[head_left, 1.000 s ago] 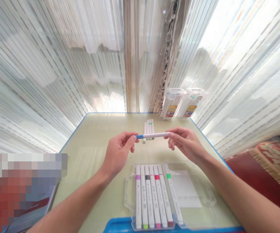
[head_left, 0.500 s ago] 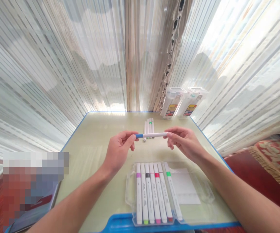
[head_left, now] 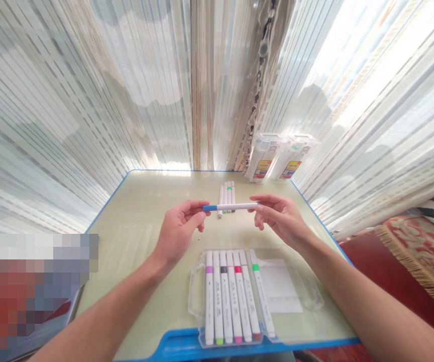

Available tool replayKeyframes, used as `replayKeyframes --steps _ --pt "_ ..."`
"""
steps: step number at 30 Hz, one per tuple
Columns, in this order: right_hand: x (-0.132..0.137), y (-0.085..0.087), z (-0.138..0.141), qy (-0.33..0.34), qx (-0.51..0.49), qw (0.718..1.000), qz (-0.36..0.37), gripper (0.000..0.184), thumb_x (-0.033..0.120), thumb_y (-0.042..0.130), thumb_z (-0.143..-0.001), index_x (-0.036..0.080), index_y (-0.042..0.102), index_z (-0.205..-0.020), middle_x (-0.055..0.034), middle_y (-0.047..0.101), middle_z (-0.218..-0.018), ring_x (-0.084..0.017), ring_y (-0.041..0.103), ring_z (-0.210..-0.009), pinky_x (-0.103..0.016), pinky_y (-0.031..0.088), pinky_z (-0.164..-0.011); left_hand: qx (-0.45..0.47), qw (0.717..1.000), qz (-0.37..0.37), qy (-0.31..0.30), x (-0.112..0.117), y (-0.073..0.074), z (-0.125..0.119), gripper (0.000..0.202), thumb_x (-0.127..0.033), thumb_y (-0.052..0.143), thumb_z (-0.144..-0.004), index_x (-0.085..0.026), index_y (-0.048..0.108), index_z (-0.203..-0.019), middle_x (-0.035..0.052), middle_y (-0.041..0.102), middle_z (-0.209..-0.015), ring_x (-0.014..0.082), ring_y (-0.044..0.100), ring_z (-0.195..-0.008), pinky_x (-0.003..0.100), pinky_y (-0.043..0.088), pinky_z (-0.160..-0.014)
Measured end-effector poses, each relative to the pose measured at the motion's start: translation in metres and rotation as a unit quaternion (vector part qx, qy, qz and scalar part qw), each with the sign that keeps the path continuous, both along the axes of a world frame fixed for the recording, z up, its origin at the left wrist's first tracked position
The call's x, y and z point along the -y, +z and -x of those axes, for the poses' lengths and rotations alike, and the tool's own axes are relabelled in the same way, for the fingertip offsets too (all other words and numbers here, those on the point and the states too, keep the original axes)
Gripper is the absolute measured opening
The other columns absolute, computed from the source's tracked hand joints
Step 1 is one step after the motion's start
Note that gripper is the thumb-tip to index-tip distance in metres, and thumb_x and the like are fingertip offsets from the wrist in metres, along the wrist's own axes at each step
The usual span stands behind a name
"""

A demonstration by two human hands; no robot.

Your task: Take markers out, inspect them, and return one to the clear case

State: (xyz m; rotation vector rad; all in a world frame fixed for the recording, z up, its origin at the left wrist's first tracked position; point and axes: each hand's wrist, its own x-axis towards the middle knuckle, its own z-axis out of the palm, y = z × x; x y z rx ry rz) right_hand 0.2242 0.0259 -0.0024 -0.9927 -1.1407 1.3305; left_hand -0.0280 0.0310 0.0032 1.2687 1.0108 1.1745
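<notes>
A white marker [head_left: 235,206] with a blue cap is level above the table, spanning the gap between my hands. My right hand [head_left: 275,213] pinches its right end between thumb and fingers. At the blue end, my left hand [head_left: 179,226] has thumb and fingertips slightly apart, the fingertips close behind the cap. Whether they touch it is hard to see. Below lies an open clear plastic case [head_left: 196,296] with several white markers [head_left: 226,301] side by side on its left. One green-banded marker [head_left: 262,296] lies slanted beside them.
Several more markers [head_left: 226,198] lie farther back on the table [head_left: 134,251]. Two clear cases [head_left: 264,158] stand upright at the back right corner, before striped curtains [head_left: 156,75]. A white sheet [head_left: 281,286] is in the open case's right side. A pixelated object sits at left.
My left thumb has come off the blue cap, so the cap's whole end now shows. My right hand keeps its pinch. The whole view has shifted slightly.
</notes>
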Motion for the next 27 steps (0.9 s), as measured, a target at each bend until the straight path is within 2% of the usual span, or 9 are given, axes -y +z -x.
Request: replayKeyframes --steps 4,10,16,21,27 --pt "-0.0003 -0.0009 -0.0006 0.008 -0.002 1.0 -0.009 0.032 0.028 0.083 -0.076 0.015 0.073 -0.103 -0.0048 0.072 -0.071 -0.014 0.063 -0.052 -0.027 0.05 -0.048 -0.018 1.0 0.0 0.013 0.0014 0.0038 -0.0011 0.026 -0.025 0.071 -0.081 -0.012 0.072 -0.103 0.0055 0.07 -0.078 0.0154 0.061 -0.072 0.027 0.049 -0.065" --pt "0.0005 -0.0001 -0.0004 0.017 -0.001 1.0 -0.012 0.032 0.028 0.083 -0.075 0.017 0.074 -0.103 -0.0041 0.072 -0.077 -0.013 0.062 -0.053 -0.029 0.052 -0.051 -0.035 0.999 0.002 0.032 0.0031 0.009 -0.0029 0.027 -0.029 0.071 -0.084 -0.011 0.072 -0.104 0.0027 0.067 -0.071 0.0128 0.057 -0.064 0.027 0.048 -0.066" --pt "0.0001 0.0 -0.0007 0.019 -0.001 1.0 -0.013 0.031 0.028 0.084 -0.074 0.017 0.075 -0.101 -0.0047 0.073 -0.08 -0.012 0.062 -0.052 -0.029 0.052 -0.05 -0.039 0.999 -0.001 0.033 0.0021 0.0075 -0.0029 0.028 -0.035 0.072 -0.083 -0.012 0.074 -0.101 0.0041 0.069 -0.077 0.0103 0.054 -0.058 0.027 0.047 -0.063" --pt "-0.0003 -0.0009 -0.0013 0.026 0.002 1.0 -0.016 0.026 0.028 0.083 -0.076 0.017 0.075 -0.098 -0.0054 0.074 -0.08 -0.012 0.062 -0.051 -0.028 0.052 -0.051 -0.048 0.998 0.007 0.029 0.0012 0.0069 -0.002 0.032 -0.039 0.07 -0.085 -0.012 0.073 -0.103 0.0026 0.066 -0.071 0.0116 0.055 -0.06 0.027 0.048 -0.064" --pt "-0.0004 -0.0007 -0.001 0.032 0.008 0.999 -0.015 0.023 0.029 0.082 -0.078 0.017 0.077 -0.097 -0.0055 0.074 -0.079 -0.011 0.062 -0.052 -0.027 0.052 -0.051 -0.045 0.999 0.002 0.015 0.0016 0.0072 -0.002 0.033 -0.041 0.068 -0.088 -0.012 0.07 -0.103 0.0044 0.068 -0.082 0.0096 0.054 -0.059 0.027 0.048 -0.064"
